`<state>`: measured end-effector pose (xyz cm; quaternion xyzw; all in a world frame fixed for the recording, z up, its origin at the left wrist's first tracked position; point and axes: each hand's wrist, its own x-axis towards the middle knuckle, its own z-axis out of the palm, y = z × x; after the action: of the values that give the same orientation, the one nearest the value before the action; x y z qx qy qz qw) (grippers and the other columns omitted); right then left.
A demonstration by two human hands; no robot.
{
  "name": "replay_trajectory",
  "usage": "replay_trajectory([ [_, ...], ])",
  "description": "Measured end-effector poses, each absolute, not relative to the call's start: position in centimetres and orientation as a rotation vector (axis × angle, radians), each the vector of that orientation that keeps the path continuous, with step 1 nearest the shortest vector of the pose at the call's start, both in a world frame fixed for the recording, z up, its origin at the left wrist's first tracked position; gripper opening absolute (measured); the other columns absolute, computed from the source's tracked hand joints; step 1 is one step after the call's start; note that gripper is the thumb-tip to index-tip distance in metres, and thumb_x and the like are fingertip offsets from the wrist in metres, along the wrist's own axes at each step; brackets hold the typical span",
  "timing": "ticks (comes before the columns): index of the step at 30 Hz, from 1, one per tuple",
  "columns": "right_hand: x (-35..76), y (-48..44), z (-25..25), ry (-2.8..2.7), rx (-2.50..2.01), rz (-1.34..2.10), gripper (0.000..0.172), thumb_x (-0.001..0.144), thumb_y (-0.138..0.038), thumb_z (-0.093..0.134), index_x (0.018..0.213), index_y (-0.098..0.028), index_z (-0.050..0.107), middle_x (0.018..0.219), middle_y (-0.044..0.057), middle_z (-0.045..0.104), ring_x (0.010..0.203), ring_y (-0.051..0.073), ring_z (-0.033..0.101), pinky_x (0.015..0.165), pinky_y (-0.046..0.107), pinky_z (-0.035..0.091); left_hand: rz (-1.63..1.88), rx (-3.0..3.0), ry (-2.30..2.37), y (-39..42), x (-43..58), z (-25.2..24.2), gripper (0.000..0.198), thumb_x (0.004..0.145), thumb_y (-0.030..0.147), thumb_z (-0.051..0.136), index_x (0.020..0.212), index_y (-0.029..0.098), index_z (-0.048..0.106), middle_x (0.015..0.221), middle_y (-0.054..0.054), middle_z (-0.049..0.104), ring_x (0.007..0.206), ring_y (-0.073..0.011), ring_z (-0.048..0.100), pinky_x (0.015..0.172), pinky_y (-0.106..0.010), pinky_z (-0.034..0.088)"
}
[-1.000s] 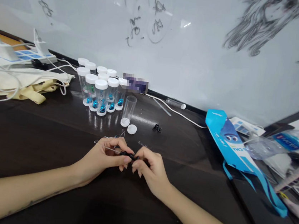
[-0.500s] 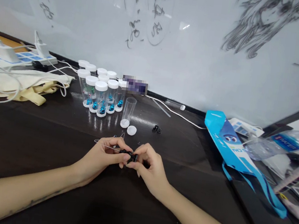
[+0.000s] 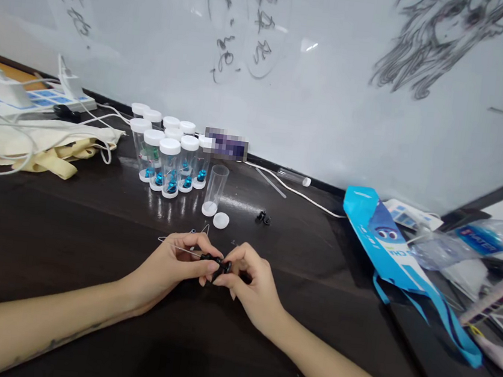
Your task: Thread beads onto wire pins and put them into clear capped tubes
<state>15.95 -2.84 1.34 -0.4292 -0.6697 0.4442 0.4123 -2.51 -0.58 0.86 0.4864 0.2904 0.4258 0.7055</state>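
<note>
Above the dark table, my left hand [image 3: 179, 263] pinches a small black piece with a thin wire [image 3: 187, 250] running out of it to the left; its exact kind is too small to tell. My right hand [image 3: 254, 279] is closed on the right end of the same small black piece [image 3: 224, 266], fingertips close to those of the left. Just beyond the hands stands an open clear tube [image 3: 216, 187] with a white base, and its white cap [image 3: 220, 220] lies beside it. More black bits [image 3: 263, 217] rest on the table to the right.
Several white-capped clear tubes [image 3: 168, 167] with blue items inside stand at the back left. A cream cloth bag [image 3: 43, 143] and a power strip [image 3: 39, 98] are farther left. A blue lanyard pouch [image 3: 373, 232] and a water bottle [image 3: 482, 239] lie right. Behind rises a whiteboard [image 3: 316, 99].
Both hands stay in nearly the same place. The black piece between my fingertips shows slightly more of itself, the right fingertips having shifted a little.
</note>
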Motion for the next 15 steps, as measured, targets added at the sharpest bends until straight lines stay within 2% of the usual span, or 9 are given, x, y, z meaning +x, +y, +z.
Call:
replay_trajectory([
  [5,16.31,-2.81,1.24,-1.794,-1.013,1.128,0.043,0.093,-0.053,0.047,0.070,-0.018,0.052,0.058,-0.002,0.058,0.045,0.008,0.047,0.048,0.022,0.036,0.923,1.119,0.636,-0.66,-2.48,0.99,0.013,0.072,0.021,0.079,0.083,0.018,0.073,0.071,0.002,0.058,0.058,-0.0092,0.055,0.055,-0.022,0.046],
  [9,15.98,-2.83,1.59,-1.730,-1.112,1.120,0.030,0.087,-0.046,0.063,0.079,-0.019,0.053,0.054,-0.007,0.051,0.044,0.008,0.046,0.049,0.021,0.036,0.955,1.097,0.671,-0.49,-2.46,0.82,0.013,0.071,0.020,0.079,0.083,0.017,0.073,0.075,0.000,0.062,0.058,-0.0089,0.054,0.055,-0.021,0.045],
  [11,15.83,-2.82,1.69,-1.674,-1.131,1.135,0.030,0.082,-0.044,0.070,0.081,-0.020,0.052,0.053,-0.009,0.048,0.043,0.008,0.045,0.049,0.021,0.036,0.967,1.077,0.680,-0.46,-2.44,0.75,0.013,0.071,0.020,0.079,0.082,0.017,0.073,0.076,0.000,0.062,0.059,-0.0089,0.055,0.055,-0.021,0.045],
  [15,15.90,-2.81,1.57,-1.647,-1.048,1.180,0.035,0.087,-0.053,0.058,0.087,-0.018,0.055,0.063,-0.004,0.055,0.046,0.008,0.046,0.048,0.021,0.036,0.999,1.047,0.690,-0.49,-2.41,0.84,0.014,0.071,0.019,0.079,0.084,0.017,0.074,0.072,0.001,0.063,0.060,-0.0091,0.056,0.056,-0.020,0.046],
])
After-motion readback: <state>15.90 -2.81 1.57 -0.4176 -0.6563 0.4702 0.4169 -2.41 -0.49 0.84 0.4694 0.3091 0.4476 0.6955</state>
